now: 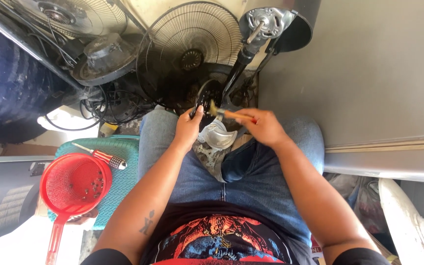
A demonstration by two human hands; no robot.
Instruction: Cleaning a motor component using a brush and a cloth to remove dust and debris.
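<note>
Resting on the lap, the metal motor housing lies between both hands. The left hand grips its dark edge (probably a rim), while the right hand clasps a small brush, handle pointing right, bristles at the housing's top.

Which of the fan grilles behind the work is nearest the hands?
The round black wire grille standing upright just beyond the knees, straight above the left hand and right hand. The other grille sits farther off, at the top-left corner, partly cut off.
</note>
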